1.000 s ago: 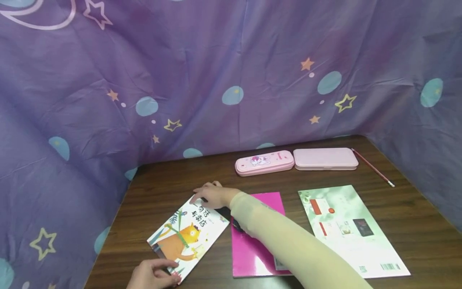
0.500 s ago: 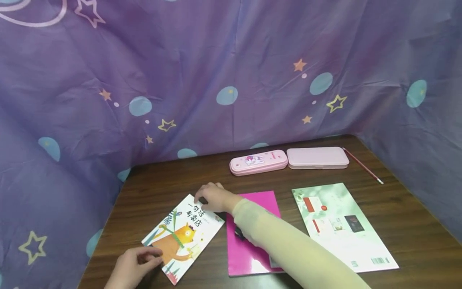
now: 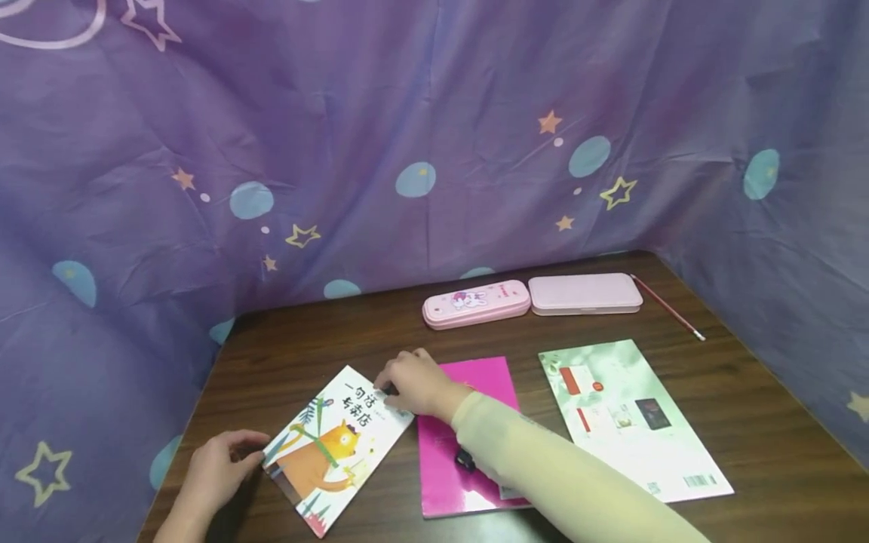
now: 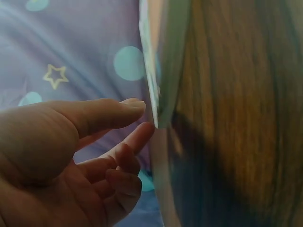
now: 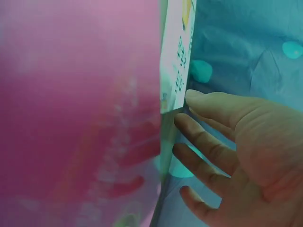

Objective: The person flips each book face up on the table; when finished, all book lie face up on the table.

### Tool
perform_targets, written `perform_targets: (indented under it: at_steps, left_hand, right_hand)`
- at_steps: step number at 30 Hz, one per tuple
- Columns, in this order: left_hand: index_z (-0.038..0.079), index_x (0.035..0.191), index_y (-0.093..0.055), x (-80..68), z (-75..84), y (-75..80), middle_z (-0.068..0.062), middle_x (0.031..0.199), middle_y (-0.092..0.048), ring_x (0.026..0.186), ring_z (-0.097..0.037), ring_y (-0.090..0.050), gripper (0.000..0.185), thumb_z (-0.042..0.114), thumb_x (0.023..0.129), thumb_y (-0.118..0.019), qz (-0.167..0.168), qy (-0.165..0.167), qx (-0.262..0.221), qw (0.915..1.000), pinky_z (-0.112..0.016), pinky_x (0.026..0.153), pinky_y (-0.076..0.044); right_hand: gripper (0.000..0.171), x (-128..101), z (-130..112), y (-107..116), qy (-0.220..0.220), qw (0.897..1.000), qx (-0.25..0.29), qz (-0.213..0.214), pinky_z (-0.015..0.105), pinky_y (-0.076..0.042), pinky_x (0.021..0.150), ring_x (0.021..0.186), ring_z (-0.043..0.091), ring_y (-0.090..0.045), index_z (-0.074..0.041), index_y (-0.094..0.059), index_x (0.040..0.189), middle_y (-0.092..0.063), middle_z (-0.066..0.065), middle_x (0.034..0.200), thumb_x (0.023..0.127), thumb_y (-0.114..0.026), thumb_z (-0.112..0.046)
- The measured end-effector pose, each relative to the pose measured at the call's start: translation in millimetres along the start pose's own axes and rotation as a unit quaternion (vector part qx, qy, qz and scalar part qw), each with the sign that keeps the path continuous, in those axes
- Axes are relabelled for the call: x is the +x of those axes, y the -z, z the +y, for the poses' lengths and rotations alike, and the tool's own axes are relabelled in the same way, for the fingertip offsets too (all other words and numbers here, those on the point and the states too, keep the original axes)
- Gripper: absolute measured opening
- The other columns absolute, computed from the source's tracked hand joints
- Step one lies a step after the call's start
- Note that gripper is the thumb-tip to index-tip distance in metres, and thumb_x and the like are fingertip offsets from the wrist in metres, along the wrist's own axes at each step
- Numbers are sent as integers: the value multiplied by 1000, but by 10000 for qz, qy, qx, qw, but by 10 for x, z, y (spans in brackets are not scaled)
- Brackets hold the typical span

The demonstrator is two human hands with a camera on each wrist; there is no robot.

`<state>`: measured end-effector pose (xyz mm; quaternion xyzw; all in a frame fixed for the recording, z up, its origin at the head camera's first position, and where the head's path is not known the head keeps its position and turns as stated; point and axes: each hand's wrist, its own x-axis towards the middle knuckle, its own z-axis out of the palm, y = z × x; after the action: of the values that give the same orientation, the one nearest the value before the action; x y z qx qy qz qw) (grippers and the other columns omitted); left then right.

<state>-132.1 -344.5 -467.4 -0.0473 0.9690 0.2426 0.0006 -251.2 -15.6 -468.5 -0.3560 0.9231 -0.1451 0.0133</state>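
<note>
A white picture book point(image 3: 339, 445) with an orange bear on its cover lies slanted on the left part of the table. My left hand point(image 3: 220, 467) is at its left corner. In the left wrist view the index fingertip meets the book's edge point(image 4: 163, 90), and the thumb stays apart from it. My right hand point(image 3: 417, 383) is at the top right corner, partly hiding it. From the right wrist view, the thumb tip is at the cover point(image 5: 176, 66) and the other fingers are loosely spread below the corner. Under the right forearm lies a magenta book point(image 3: 444, 475), partly covered.
A green and white book point(image 3: 652, 445) lies to the right. Two pink pencil cases, one with a rabbit point(image 3: 477, 304) and one plain point(image 3: 585, 294), stand at the back beside a red pencil point(image 3: 668, 308). A purple curtain point(image 3: 339, 136) hangs around the wooden table point(image 3: 319, 339).
My left hand has gone from the bear book's bottom end to its left corner, letting go of the cover. The right hand has shifted right along the top edge. The head view has turned slightly right.
</note>
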Motion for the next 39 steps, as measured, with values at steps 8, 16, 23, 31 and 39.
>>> perform_targets:
  at_steps: [8, 16, 23, 31, 39]
  left_hand:
    - [13, 102, -80, 133, -100, -44, -21, 113, -74, 92, -29, -70, 16, 17, 86, -81, 1, -120, 106, 9999, -41, 74, -54]
    - [16, 97, -81, 151, -118, -29, -11, 103, -77, 86, -21, -67, 13, 19, 85, -83, -42, -321, 176, 9993, -35, 73, -51]
    - [15, 101, -80, 124, -129, -64, 4, 68, -53, 59, -5, -42, 18, 13, 83, -84, -50, -546, 29, 9985, -25, 54, -36]
    - [16, 96, -81, 110, -139, -85, 7, 74, -60, 60, -3, -42, 16, 16, 81, -87, -86, -552, -93, 9984, -24, 56, -36]
    - [16, 93, -81, 14, -207, -64, 9, 81, -69, 62, 0, -42, 19, 15, 76, -89, -273, -845, -357, 9954, -23, 58, -38]
  right_hand:
    - [26, -192, -55, -24, 158, 9981, -588, 92, 45, -44, 102, 106, 14, -62, -33, -81, 107, -75, -13, 108, 81, -86, -37]
    - [25, -298, -97, 10, 116, 9973, -727, 19, 43, -44, 99, 100, 12, -60, -35, -82, 97, -73, -14, 101, 73, -89, -36]
    - [30, -330, -95, 5, 149, 9963, -850, 44, 42, -45, 99, 100, 12, -62, -35, -82, 98, -74, -14, 102, 70, -92, -39]
    - [31, -322, -56, 3, 67, 9968, -789, 78, 41, -44, 99, 103, 12, -62, -35, -82, 100, -74, -14, 103, 70, -93, -38]
    - [28, -246, -1, -9, 8, 9985, -538, 102, 35, -42, 88, 99, 14, -61, -38, -82, 100, -74, -12, 102, 73, -91, -36]
